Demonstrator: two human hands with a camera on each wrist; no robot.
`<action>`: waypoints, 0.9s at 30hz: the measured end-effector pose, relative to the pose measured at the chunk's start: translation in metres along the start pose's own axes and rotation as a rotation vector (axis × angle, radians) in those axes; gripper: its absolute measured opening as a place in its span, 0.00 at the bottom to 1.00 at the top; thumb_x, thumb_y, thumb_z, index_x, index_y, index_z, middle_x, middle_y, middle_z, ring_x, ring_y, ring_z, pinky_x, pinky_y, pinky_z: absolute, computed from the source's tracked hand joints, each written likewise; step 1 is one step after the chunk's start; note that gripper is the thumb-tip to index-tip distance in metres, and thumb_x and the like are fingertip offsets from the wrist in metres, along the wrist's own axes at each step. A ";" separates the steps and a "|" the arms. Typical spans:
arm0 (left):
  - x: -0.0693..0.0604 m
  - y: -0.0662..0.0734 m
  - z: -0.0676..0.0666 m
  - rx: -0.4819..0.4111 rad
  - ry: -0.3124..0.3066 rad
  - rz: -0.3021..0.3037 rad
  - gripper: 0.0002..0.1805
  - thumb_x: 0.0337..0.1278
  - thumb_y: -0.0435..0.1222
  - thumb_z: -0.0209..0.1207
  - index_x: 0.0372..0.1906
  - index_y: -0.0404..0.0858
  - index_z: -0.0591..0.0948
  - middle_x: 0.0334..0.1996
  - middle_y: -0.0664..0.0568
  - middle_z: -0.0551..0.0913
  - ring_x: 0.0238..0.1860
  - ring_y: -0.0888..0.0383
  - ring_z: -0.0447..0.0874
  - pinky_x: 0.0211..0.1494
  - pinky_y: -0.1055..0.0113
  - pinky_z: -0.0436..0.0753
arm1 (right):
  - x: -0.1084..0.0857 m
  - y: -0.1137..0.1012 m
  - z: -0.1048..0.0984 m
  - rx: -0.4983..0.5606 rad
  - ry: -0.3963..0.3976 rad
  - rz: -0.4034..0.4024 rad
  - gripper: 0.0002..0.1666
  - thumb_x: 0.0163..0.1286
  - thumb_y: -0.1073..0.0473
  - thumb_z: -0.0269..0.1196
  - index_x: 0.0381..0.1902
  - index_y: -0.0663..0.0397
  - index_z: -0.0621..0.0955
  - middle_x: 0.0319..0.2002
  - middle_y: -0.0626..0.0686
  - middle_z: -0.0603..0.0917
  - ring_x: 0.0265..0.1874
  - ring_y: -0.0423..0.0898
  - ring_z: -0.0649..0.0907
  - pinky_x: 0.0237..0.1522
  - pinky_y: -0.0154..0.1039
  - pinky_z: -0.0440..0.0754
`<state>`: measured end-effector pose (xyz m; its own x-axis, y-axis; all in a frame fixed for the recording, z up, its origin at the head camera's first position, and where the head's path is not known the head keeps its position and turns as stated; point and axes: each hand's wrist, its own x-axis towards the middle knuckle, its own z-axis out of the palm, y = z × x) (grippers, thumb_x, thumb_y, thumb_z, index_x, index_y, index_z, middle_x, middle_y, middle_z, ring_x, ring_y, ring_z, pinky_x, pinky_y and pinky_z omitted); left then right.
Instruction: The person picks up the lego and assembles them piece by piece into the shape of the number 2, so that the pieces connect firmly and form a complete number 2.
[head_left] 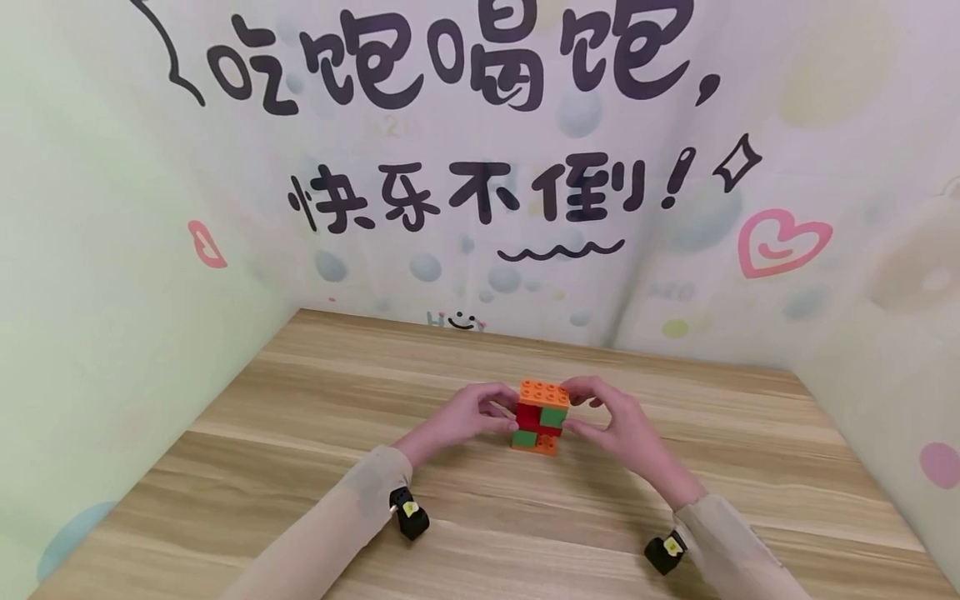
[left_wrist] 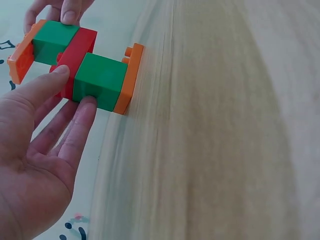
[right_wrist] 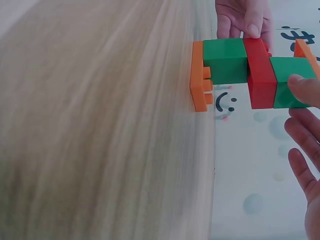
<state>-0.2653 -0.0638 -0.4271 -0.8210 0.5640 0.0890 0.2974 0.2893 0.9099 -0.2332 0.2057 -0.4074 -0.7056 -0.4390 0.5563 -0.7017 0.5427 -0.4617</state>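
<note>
A toy brick stack [head_left: 553,417] stands on the table, its orange base flat against the wood. Above the base come a green brick [left_wrist: 101,80] on the left, a red brick [right_wrist: 259,75] across the middle, a second green brick [right_wrist: 287,75] on the right and an orange studded plate [head_left: 545,392] on top. My left hand [head_left: 468,414] holds the left side, thumb on the red brick and fingertips at the lower green one. From the right, my right hand [head_left: 618,421] grips the upper green brick, thumb on its face; some fingers are partly hidden.
The wooden table [head_left: 300,500] reaches back to a printed wall cloth [head_left: 465,283] with black writing. Cloth walls also stand at left and right. A black wrist camera [head_left: 410,515] sits on the left cuff, another black camera [head_left: 665,552] on the right.
</note>
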 end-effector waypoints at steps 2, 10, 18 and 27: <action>-0.001 -0.001 0.000 0.004 -0.002 0.005 0.21 0.58 0.33 0.67 0.56 0.35 0.80 0.54 0.40 0.84 0.47 0.52 0.87 0.53 0.64 0.85 | 0.000 -0.001 0.000 0.009 -0.007 0.013 0.31 0.55 0.62 0.75 0.57 0.43 0.77 0.49 0.45 0.87 0.42 0.42 0.85 0.43 0.35 0.81; -0.001 -0.001 -0.001 0.004 -0.015 0.030 0.20 0.58 0.33 0.67 0.55 0.35 0.81 0.52 0.40 0.85 0.46 0.55 0.87 0.52 0.69 0.84 | -0.001 0.000 0.002 0.047 0.002 0.049 0.30 0.59 0.60 0.73 0.58 0.40 0.77 0.45 0.46 0.89 0.41 0.46 0.87 0.42 0.38 0.83; 0.001 0.001 0.000 0.000 0.026 -0.012 0.18 0.58 0.33 0.67 0.54 0.35 0.82 0.47 0.42 0.86 0.43 0.57 0.87 0.48 0.69 0.84 | 0.000 0.003 0.006 0.057 -0.031 0.081 0.33 0.57 0.61 0.74 0.59 0.50 0.73 0.52 0.49 0.83 0.46 0.45 0.84 0.43 0.39 0.85; 0.004 -0.001 0.005 -0.017 0.052 -0.019 0.18 0.62 0.32 0.63 0.56 0.33 0.80 0.48 0.41 0.85 0.46 0.55 0.85 0.51 0.65 0.85 | 0.001 0.011 0.012 0.096 -0.081 0.173 0.45 0.50 0.65 0.78 0.64 0.52 0.67 0.56 0.54 0.80 0.47 0.53 0.83 0.44 0.48 0.85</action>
<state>-0.2667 -0.0583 -0.4297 -0.8506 0.5176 0.0925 0.2740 0.2860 0.9182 -0.2428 0.2026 -0.4209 -0.8195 -0.4031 0.4074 -0.5726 0.5462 -0.6113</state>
